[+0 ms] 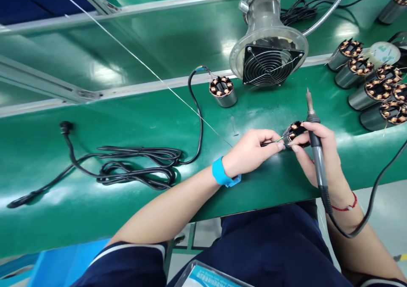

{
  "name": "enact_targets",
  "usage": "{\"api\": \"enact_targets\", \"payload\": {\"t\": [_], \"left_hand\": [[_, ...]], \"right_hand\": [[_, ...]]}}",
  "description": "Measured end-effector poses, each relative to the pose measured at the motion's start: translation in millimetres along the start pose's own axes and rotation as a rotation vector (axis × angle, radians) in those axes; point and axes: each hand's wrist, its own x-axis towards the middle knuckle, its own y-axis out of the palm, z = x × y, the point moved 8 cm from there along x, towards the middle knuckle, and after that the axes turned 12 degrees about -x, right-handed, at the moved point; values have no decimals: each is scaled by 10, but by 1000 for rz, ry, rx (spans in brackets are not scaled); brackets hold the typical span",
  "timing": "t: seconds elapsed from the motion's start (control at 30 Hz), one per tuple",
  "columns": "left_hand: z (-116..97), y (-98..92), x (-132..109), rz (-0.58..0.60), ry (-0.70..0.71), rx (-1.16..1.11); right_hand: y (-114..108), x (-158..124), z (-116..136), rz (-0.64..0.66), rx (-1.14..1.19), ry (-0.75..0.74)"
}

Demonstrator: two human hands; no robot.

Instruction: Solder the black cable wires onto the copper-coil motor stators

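Nearest, a clear badge holder (213,276) lies against the dark shirt (273,240), just below the front edge of the green bench (133,219). The iron's lead (370,215) loops across the right forearm, near a red bracelet (354,201); a blue wristband (222,172) circles the other wrist. The left hand (254,151) pinches thin wires (279,140) between thumb and fingers. Close opposite it, the right hand (321,151) has a soldering iron (319,162) gripped in it, tip pointing away from the body, while its thumb and fingertips reach to the wires; whether they pinch them is hard to tell. Between the hands, on the bench, sits a copper-wound motor core (294,129), its near part and right side covered by fingers and iron.

To the left lies a coiled black cable (140,153) with a plug (66,127); its other end runs up to a second wound core (223,96) standing farther back. A thin pale cord (143,64) slants over the bench and across that cable, down to beside the left wrist. Beyond the hands, a fan (270,68) under a funnel-shaped hood (265,11) overhangs the bench, with more wound cores (364,96) grouped to its right. Farthest back, behind the metal rail (140,85), dark cables (299,12) lie bundled.
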Motion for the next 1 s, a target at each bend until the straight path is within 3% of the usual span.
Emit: {"api": "enact_targets", "payload": {"t": [0.3,0.6,0.83,1.0], "left_hand": [[-9,-5,4,-47,12,34],[9,11,2,-29,19,-61],[3,-11,28,-53,68,-82],[30,-20,29,-68,67,-115]], "right_hand": [[22,89,179,-50,-51,-78],[20,101,90,-35,81,90],[29,109,90,38,76,61],[40,118,126,-8,20,60]]}}
